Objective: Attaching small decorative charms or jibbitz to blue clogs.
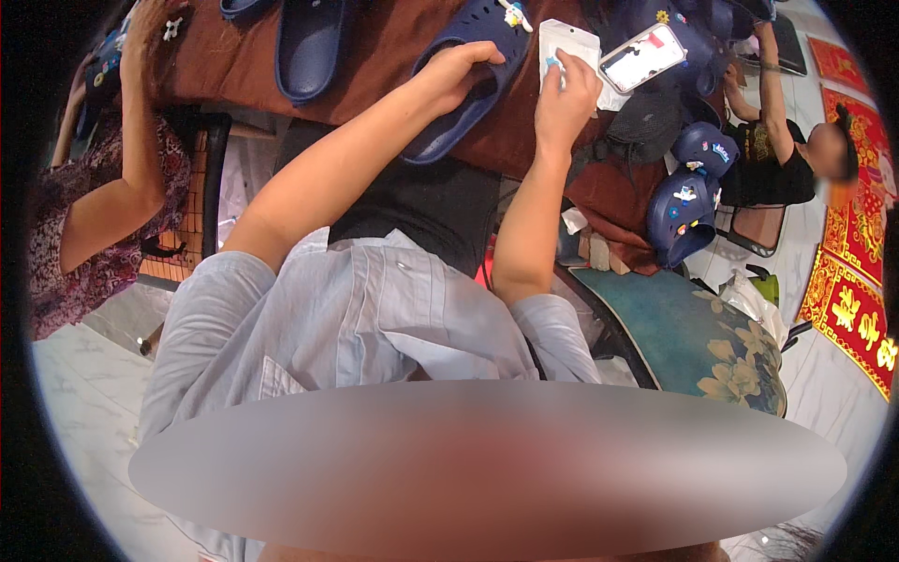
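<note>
Clog (468, 80), dark blue with a charm at its toe, lies at the near edge of the brown-covered table (375, 56); the left hand (454, 73) curls its fingers over its rim. Just beside it, the right hand (567, 98) pinches a small white packet (567, 42), fingers pressed together. A phone (642, 56) lies near.

Both bare forearms extend upward and away from the torso, short light-blue sleeves ending above the elbows. Left hand (456, 70): arm stretched long on a diagonal, wrist bent, fingers curled over in a grasp, knuckles uppermost. Right hand (567, 94): forearm nearly vertical, just beside the left hand, fingers drawn together in a pinch at the fingertips.
</note>
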A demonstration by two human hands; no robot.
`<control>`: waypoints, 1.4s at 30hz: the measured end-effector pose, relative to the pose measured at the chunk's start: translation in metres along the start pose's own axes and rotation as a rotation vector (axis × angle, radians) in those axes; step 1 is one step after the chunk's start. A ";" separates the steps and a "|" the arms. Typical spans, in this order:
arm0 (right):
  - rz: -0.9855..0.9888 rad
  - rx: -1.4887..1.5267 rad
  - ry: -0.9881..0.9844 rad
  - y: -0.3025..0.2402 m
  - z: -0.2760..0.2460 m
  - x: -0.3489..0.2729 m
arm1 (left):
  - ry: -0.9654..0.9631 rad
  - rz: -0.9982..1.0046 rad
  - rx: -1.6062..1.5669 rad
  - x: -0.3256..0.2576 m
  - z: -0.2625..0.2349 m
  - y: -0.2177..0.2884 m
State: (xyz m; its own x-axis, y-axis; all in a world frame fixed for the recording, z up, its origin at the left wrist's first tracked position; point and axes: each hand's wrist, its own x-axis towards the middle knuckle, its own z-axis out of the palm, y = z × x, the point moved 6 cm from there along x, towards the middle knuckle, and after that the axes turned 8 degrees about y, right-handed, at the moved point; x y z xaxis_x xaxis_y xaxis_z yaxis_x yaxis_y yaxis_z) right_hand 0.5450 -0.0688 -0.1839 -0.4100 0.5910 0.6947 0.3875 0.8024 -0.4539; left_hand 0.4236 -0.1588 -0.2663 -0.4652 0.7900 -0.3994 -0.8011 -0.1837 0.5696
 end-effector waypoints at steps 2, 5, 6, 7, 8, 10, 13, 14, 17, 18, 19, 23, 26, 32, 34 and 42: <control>0.023 -0.020 0.016 0.010 -0.009 -0.005 | 0.030 0.000 0.012 -0.004 0.001 0.001; 0.088 -0.156 0.034 0.034 -0.023 -0.012 | 0.044 0.012 0.028 -0.007 0.001 0.004; 0.090 -0.158 0.032 0.039 -0.026 -0.012 | 0.028 0.017 0.034 -0.008 0.002 0.003; 0.160 -0.191 0.035 0.049 -0.031 -0.013 | 0.029 0.015 0.033 -0.008 0.001 0.003; 0.230 -0.224 0.037 0.058 -0.035 -0.014 | 0.029 0.001 0.021 -0.007 0.000 0.003; 0.220 -0.256 0.055 0.068 -0.041 -0.013 | 0.024 -0.017 0.010 -0.007 0.001 0.002; 0.288 -0.242 0.072 0.081 -0.045 -0.011 | 0.057 -0.018 0.012 -0.008 -0.002 0.003; 0.287 -0.240 0.070 0.082 -0.043 -0.010 | 0.055 -0.010 0.013 -0.008 -0.002 0.004; 0.262 -0.262 0.054 0.084 -0.040 -0.005 | 0.049 -0.011 0.015 -0.016 0.007 0.006; 0.238 -0.244 0.022 0.081 -0.035 -0.002 | 0.055 -0.009 0.012 -0.018 0.008 0.008; 0.214 -0.227 -0.010 0.078 -0.029 0.001 | 0.056 -0.008 0.012 -0.017 0.006 0.008; 0.066 -0.230 -0.029 0.062 -0.012 0.011 | 0.065 0.000 0.004 -0.008 -0.005 0.003; 0.069 -0.293 -0.040 0.067 -0.014 0.013 | 0.048 -0.011 0.002 -0.010 0.004 0.002; 0.111 -0.269 -0.153 0.045 0.001 0.005 | 0.063 0.013 -0.001 -0.013 0.000 0.006; 0.099 -0.418 -0.258 0.034 0.005 0.001 | 0.056 0.015 0.000 -0.013 0.000 0.005; 0.097 -0.435 -0.147 0.046 0.005 -0.006 | 0.078 0.039 0.057 -0.017 0.004 0.007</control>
State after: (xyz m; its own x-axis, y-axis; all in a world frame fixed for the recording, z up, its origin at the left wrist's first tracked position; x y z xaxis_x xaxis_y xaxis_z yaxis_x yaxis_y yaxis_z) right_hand 0.5612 -0.0353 -0.2117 -0.4558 0.6920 0.5598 0.7267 0.6525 -0.2149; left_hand 0.4277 -0.1707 -0.2528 -0.5252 0.7345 -0.4297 -0.7600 -0.1777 0.6251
